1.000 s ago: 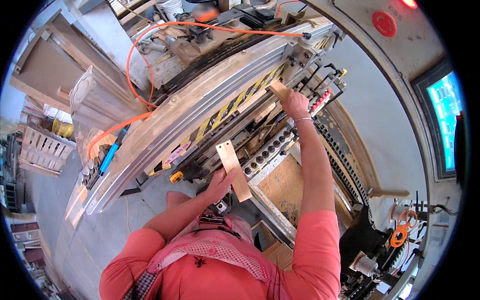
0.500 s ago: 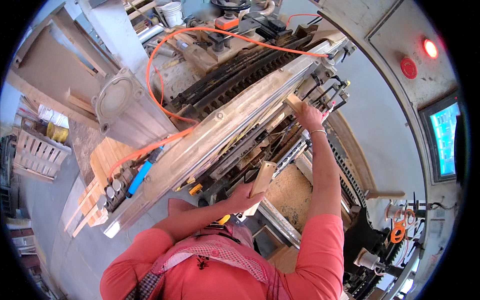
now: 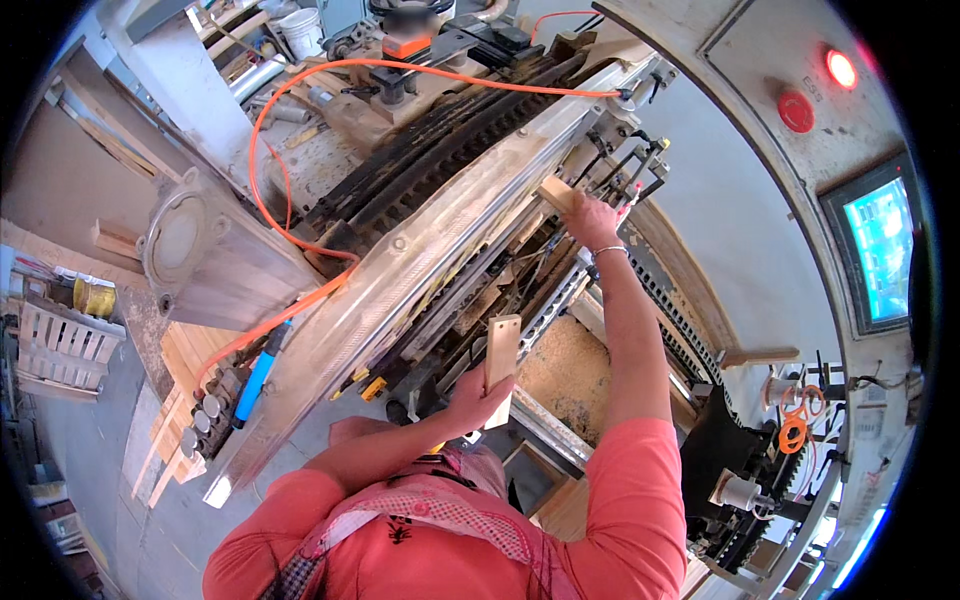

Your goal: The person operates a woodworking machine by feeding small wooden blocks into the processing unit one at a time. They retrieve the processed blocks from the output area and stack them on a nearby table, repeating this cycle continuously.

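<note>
My left hand [image 3: 478, 402] is closed around a short, flat wooden piece [image 3: 502, 350], held nearly upright in front of my body. Small dark holes show near its top end. Farther off and to the right, my right hand [image 3: 592, 220] grips the end of another wooden block [image 3: 557, 193] over the machine's rails [image 3: 520, 265]. Whether that block rests on the machine or is held just above it, I cannot tell. A bracelet circles my right wrist.
A long metal beam [image 3: 400, 262] crosses diagonally, with an orange hose [image 3: 262, 170] looping over it. Sawdust [image 3: 565, 370] lies between my arms. At right stand a control panel with a lit screen [image 3: 880, 250] and a red button [image 3: 796, 111]. Wooden strips [image 3: 195, 365] lie at left.
The wooden piece in my left hand has turned more upright. My right hand still grips its block. The whole view has shifted somewhat, with the surroundings sliding left.
</note>
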Action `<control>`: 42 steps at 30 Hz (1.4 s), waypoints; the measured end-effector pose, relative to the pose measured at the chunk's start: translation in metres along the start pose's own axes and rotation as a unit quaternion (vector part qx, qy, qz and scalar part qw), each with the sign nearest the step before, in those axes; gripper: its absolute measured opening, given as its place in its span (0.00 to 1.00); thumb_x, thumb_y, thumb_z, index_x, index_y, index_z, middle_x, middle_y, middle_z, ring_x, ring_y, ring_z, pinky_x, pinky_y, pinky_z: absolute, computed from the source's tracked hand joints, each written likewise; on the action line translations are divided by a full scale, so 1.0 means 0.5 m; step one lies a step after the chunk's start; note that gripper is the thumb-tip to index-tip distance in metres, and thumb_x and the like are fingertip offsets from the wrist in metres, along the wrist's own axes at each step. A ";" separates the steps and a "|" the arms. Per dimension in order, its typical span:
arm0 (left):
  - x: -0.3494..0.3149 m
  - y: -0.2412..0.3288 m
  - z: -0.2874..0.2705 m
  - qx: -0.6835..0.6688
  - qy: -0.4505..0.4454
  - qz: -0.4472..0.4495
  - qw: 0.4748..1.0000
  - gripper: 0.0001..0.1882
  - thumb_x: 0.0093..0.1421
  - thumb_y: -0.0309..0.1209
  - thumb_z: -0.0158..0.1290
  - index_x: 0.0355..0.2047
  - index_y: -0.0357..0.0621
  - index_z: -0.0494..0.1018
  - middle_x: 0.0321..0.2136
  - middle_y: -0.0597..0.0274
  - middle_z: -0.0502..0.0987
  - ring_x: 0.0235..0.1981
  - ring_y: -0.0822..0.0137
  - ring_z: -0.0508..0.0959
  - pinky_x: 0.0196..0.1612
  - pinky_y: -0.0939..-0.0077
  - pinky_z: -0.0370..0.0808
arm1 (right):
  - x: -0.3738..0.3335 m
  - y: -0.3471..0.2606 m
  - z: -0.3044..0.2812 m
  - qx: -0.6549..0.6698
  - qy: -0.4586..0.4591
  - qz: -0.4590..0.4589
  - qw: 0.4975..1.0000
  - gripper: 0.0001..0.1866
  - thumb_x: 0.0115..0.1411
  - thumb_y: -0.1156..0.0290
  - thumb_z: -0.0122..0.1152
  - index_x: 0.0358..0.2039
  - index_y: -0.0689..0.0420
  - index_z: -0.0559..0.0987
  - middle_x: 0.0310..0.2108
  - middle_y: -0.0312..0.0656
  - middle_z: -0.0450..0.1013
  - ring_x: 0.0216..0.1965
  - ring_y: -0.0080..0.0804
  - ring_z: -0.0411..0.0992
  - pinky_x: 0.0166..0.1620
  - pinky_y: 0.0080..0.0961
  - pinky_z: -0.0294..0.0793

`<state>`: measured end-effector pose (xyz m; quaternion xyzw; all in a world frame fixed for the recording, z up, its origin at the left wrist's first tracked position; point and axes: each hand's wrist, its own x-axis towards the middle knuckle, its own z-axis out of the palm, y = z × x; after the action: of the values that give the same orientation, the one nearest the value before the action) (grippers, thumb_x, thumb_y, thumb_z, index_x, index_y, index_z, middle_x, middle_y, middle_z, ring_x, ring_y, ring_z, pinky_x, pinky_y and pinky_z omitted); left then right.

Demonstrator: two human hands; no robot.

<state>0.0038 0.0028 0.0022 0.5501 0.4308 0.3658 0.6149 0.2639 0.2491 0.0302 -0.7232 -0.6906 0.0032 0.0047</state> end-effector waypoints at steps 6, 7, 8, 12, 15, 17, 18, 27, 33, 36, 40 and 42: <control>-0.008 -0.027 -0.002 -0.076 0.005 0.010 0.997 0.11 0.59 0.33 0.49 0.35 0.36 0.69 0.24 0.62 0.74 0.25 0.74 0.73 0.29 0.77 0.70 | 0.003 0.007 0.012 0.011 0.027 -0.022 0.999 0.22 0.47 0.57 0.60 0.38 0.58 0.69 0.32 0.48 0.74 0.35 0.45 0.73 0.39 0.39 0.71; -0.008 -0.025 -0.001 -0.071 0.008 0.000 0.997 0.11 0.60 0.33 0.47 0.33 0.36 0.69 0.24 0.63 0.74 0.26 0.75 0.73 0.30 0.78 0.70 | 0.001 0.005 0.010 0.015 0.023 -0.021 0.999 0.22 0.47 0.57 0.60 0.38 0.58 0.69 0.32 0.48 0.74 0.35 0.45 0.73 0.39 0.39 0.71; -0.007 -0.022 -0.002 -0.081 0.005 0.001 0.997 0.11 0.60 0.33 0.47 0.33 0.36 0.69 0.24 0.63 0.74 0.26 0.75 0.73 0.30 0.78 0.70 | 0.000 0.005 0.010 0.020 0.019 -0.019 0.999 0.22 0.47 0.58 0.60 0.38 0.58 0.70 0.32 0.48 0.74 0.35 0.45 0.73 0.39 0.39 0.71; -0.006 -0.016 -0.006 -0.101 -0.008 -0.011 0.995 0.11 0.61 0.34 0.44 0.32 0.36 0.68 0.24 0.64 0.73 0.26 0.75 0.72 0.30 0.79 0.70 | 0.003 0.013 0.014 0.032 0.025 -0.026 0.999 0.20 0.46 0.59 0.60 0.35 0.59 0.71 0.31 0.49 0.74 0.35 0.46 0.73 0.39 0.39 0.72; -0.007 -0.014 -0.006 -0.094 -0.019 -0.005 0.995 0.13 0.61 0.36 0.44 0.34 0.37 0.68 0.25 0.65 0.72 0.25 0.76 0.72 0.29 0.79 0.70 | 0.003 0.010 0.006 0.035 0.016 -0.023 0.999 0.19 0.47 0.59 0.59 0.34 0.59 0.72 0.32 0.49 0.74 0.36 0.46 0.73 0.39 0.38 0.72; -0.007 -0.019 -0.004 -0.070 -0.020 0.014 0.997 0.13 0.61 0.36 0.44 0.34 0.37 0.68 0.25 0.66 0.72 0.25 0.76 0.71 0.28 0.79 0.70 | 0.006 0.011 0.010 0.028 0.025 -0.025 0.999 0.18 0.47 0.59 0.59 0.33 0.60 0.72 0.31 0.49 0.74 0.35 0.46 0.73 0.38 0.37 0.73; -0.008 -0.019 -0.004 -0.064 -0.017 0.016 0.998 0.12 0.61 0.34 0.44 0.33 0.37 0.68 0.24 0.65 0.72 0.25 0.76 0.71 0.28 0.79 0.70 | 0.006 0.012 0.012 0.026 0.026 -0.029 0.999 0.18 0.47 0.59 0.59 0.33 0.60 0.72 0.31 0.49 0.74 0.35 0.45 0.74 0.37 0.37 0.73; -0.008 -0.001 -0.001 -0.043 -0.001 0.013 0.999 0.12 0.62 0.36 0.43 0.32 0.38 0.69 0.24 0.66 0.72 0.24 0.77 0.71 0.27 0.80 0.69 | 0.012 0.012 0.007 0.020 0.014 -0.032 0.999 0.21 0.47 0.57 0.60 0.34 0.61 0.72 0.30 0.49 0.74 0.35 0.44 0.74 0.38 0.35 0.73; -0.008 0.009 -0.001 -0.055 -0.003 -0.003 0.998 0.13 0.62 0.36 0.43 0.31 0.38 0.69 0.24 0.66 0.73 0.24 0.77 0.71 0.27 0.80 0.69 | 0.017 0.005 -0.001 0.027 -0.010 -0.008 1.000 0.23 0.46 0.56 0.61 0.35 0.61 0.72 0.32 0.49 0.74 0.37 0.44 0.74 0.40 0.35 0.72; -0.005 0.003 -0.005 -0.046 -0.014 0.009 0.999 0.13 0.62 0.36 0.43 0.31 0.38 0.69 0.24 0.65 0.73 0.24 0.77 0.71 0.27 0.80 0.69 | 0.016 0.002 -0.004 0.033 -0.009 -0.007 0.999 0.21 0.46 0.57 0.60 0.35 0.61 0.72 0.32 0.50 0.74 0.37 0.44 0.74 0.41 0.36 0.72; -0.005 -0.006 -0.006 -0.048 -0.008 0.005 0.999 0.13 0.61 0.37 0.44 0.32 0.37 0.69 0.24 0.65 0.73 0.24 0.76 0.71 0.28 0.79 0.69 | 0.008 -0.007 -0.019 0.027 -0.012 -0.007 1.000 0.21 0.45 0.58 0.60 0.35 0.61 0.72 0.33 0.50 0.74 0.38 0.44 0.73 0.41 0.36 0.72; -0.005 -0.006 -0.007 -0.050 -0.009 0.005 0.999 0.13 0.61 0.37 0.44 0.32 0.37 0.69 0.24 0.65 0.73 0.24 0.75 0.71 0.28 0.79 0.69 | 0.009 -0.010 -0.023 0.027 -0.027 0.000 0.999 0.23 0.46 0.57 0.61 0.37 0.61 0.72 0.34 0.50 0.74 0.39 0.45 0.73 0.42 0.36 0.72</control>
<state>-0.0006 0.0014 -0.0004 0.5241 0.4039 0.3845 0.6437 0.2591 0.2540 0.0415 -0.7225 -0.6900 0.0416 0.0061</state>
